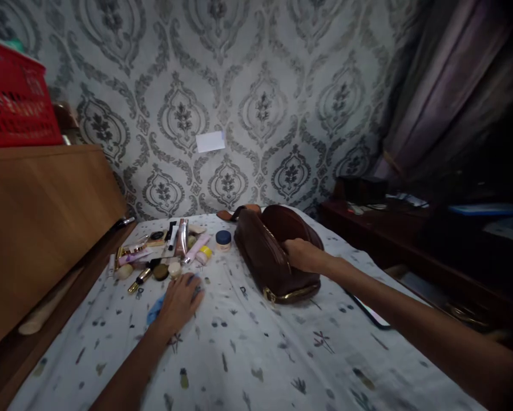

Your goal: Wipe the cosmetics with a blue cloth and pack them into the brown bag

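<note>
- The wall [282, 74] is covered in a grey damask pattern, and a white paper [210, 141] is fixed to it.
- The sheet [222, 365], white with small printed motifs, is spread in front of the wall.
- The cabinet [42, 211] is seen at the left, topped by a red basket [16, 103].
- The desk [367, 228] is placed at the right, below a curtain [444, 85]; much of it is lost in shadow.
- The brown bag [260, 251] is set on the sheet, right of centre, with its top unzipped. The right hand [303, 255] is put into the opening; its fingertips are hidden, so whether anything is gripped cannot be told.
- The left hand [181, 302] is laid palm down on the sheet, its fingers loosely spread. A blue cloth [154, 311] is partly covered by it; no firm grip is seen.
- The phone [376, 317] is partly hidden by the right forearm, beside the bag.
- The silver tube [182, 237] is kept among the cosmetics grouped beyond the left hand.
- The blue-lidded jar [223, 240] is stood upright between the cosmetics and the bag.
- The yellow-lidded jar [204, 254] is tipped at the group's right edge.
</note>
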Motion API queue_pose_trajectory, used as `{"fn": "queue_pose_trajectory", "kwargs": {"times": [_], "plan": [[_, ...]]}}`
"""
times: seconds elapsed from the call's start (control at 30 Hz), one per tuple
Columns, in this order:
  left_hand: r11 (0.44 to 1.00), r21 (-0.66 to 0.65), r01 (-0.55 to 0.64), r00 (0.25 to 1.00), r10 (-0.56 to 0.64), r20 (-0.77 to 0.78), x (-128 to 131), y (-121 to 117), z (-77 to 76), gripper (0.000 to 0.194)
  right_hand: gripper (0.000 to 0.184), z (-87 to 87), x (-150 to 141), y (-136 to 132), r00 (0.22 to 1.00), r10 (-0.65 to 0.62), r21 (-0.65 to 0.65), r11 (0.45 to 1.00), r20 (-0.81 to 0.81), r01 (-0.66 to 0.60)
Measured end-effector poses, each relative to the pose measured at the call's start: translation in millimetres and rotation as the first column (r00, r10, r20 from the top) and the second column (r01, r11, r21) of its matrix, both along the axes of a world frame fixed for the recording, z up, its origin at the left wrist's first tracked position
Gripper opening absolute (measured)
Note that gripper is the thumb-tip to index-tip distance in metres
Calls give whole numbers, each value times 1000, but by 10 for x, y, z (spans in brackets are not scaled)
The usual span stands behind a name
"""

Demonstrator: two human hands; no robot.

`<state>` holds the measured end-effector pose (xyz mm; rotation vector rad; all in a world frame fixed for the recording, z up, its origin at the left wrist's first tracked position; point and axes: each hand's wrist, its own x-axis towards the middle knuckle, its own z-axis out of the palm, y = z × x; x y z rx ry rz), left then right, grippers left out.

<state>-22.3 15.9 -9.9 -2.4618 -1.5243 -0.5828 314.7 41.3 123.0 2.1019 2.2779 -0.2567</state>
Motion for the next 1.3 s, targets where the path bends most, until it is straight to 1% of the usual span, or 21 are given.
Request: {"fn": "queue_pose_trajectory", "kwargs": {"times": [0.07, 0.1, 0.13, 0.17, 0.2, 0.23, 0.27, 0.3, 0.33, 0.37, 0.4, 0.47, 0.53, 0.6, 0.63, 0.73, 0.87, 0.93, 1.03, 1.17, 1.3], "plan": [[999, -35, -13, 1000, 12, -17, -2, -1, 8, 23, 32, 11, 6, -23, 1000, -2, 61, 998, -19, 3], [999, -40, -19, 1000, 18, -24, 5, -9, 18, 22, 34, 19, 7, -45, 998, -7, 144, 989, -56, 15], [999, -40, -27, 999, 26, -30, 16, -20, 31, 22, 35, 30, 2, -79, 993, -6, 267, 963, -115, 37], [999, -40, -36, 999, 34, -35, 28, -31, 43, 22, 35, 41, -15, -126, 981, 16, 415, 908, -193, 67], [998, -44, -41, 998, 39, -40, 38, -43, 54, 22, 35, 52, -48, -188, 958, 65, 565, 818, -279, 109], [998, -53, -45, 998, 43, -44, 46, -53, 63, 22, 34, 59, -101, -263, 926, 146, 689, 709, -349, 148], [997, -65, -49, 998, 46, -47, 52, -61, 71, 22, 31, 61, -178, -349, 886, 247, 771, 613, -392, 170], [996, -76, -55, 997, 51, -51, 55, -68, 78, 21, 28, 53, -277, -439, 842, 348, 825, 536, -411, 181], [994, -86, -60, 997, 56, -54, 56, -72, 86, 21, 25, 32, -396, -526, 796, 445, 853, 497, -409, 160], [994, -94, -62, 997, 57, -57, 56, -74, 96, 22, 23, -4, -531, -604, 751, 531, 864, 493, -393, 104], [993, -103, -64, 997, 58, -59, 56, -76, 107, 22, 23, -58, -674, -666, 703, 598, 864, 502, -385, 46], [989, -133, -63, 997, 55, -62, 57, -75, 133, 23, 22, -218, -964, -727, 614, 698, 831, 544, -369, -119], [983, -170, -62, 996, 52, -66, 58, -71, 155, 25, 24, -429, -1224, -704, 583, 704, 734, 631, -405, -252], [979, -195, -68, 996, 54, -76, 57, -67, 165, 26, 26, -658, -1438, -621, 567, 676, 640, 704, -471, -307], [977, -200, -70, 995, 54, -82, 55, -66, 165, 27, 28, -769, -1527, -570, 549, 655, 598, 738, -520, -313], [974, -211, -77, 994, 58, -94, 42, -64, 146, 28, 27, -1056, -1734, -426, 465, 601, 522, 798, -650, -301], [972, -218, -82, 995, 67, -78, 32, -67, 130, 25, 25, -1332, -1849, -329, 361, 520, 493, 853, -774, -171], [973, -217, -77, 996, 64, -63, 33, -76, 137, 24, 26, -1423, -1843, -319, 322, 512, 488, 859, -797, -158], [974, -216, -66, 997, 53, -62, 35, -103, 159, 26, 25, -1491, -1807, -331, 304, 521, 487, 854, -798, -184], [972, -226, -61, 995, 42, -87, 43, -144, 191, 25, 23, -1494, -1791, -377, 309, 512, 481, 859, -802, -176], [969, -230, -87, 994, 68, -87, 51, -161, 206, 24, 23, -1458, -1807, -425, 312, 508, 483, 861, -802, -161]]}}
